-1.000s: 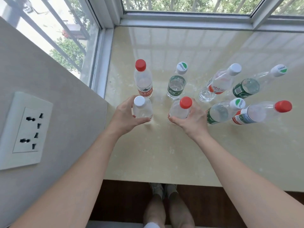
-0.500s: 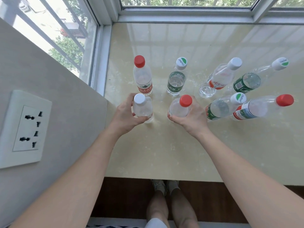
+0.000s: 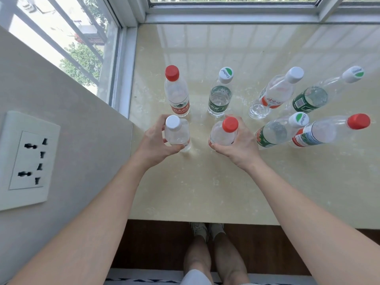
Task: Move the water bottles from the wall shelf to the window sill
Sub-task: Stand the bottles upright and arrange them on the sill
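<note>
Trouble looms: left hand (image 3: 155, 144) and right hand (image 3: 239, 146), fingers (image 3: 161, 122) curled round white-capped bottle (image 3: 177, 133) and red-capped bottle (image 3: 223, 133); a clumsy release could topple neighbouring bottles (image 3: 271, 132) on the window sill (image 3: 205, 182).

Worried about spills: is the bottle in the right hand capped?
Capped: a red cap sits on the bottle that the right hand grips.
</note>
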Tool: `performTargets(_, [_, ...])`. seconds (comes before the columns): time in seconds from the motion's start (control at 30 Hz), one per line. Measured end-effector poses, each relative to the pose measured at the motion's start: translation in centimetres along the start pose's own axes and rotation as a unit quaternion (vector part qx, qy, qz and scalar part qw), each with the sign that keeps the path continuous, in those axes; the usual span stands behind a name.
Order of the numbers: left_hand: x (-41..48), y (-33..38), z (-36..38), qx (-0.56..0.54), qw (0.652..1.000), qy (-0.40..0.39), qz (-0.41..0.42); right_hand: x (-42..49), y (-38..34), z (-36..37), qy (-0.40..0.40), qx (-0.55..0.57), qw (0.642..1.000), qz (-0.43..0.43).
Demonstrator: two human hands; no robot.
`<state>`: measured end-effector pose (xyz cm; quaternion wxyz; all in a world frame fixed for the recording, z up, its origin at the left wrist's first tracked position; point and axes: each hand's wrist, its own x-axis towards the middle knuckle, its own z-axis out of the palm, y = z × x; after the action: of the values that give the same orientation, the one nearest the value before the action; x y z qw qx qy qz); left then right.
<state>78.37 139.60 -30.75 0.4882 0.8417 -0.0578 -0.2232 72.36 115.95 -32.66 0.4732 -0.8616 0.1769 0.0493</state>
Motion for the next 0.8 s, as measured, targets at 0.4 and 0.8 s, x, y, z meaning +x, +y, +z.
performTargets(0.4, [-1.5, 0.8, -2.7, 0.048, 0.998, -0.027, -0.028, -2.5, -2.2, -3.8, -0.041, 0.037, 0.998, 0.015])
performTargets(0.8, [1.4, 3.9, -6.5, 0.169, 0.981, 0.084, -0.04, 0.6, -9.0, -9.3, 0.051, 0.068, 0.996, 0.008])
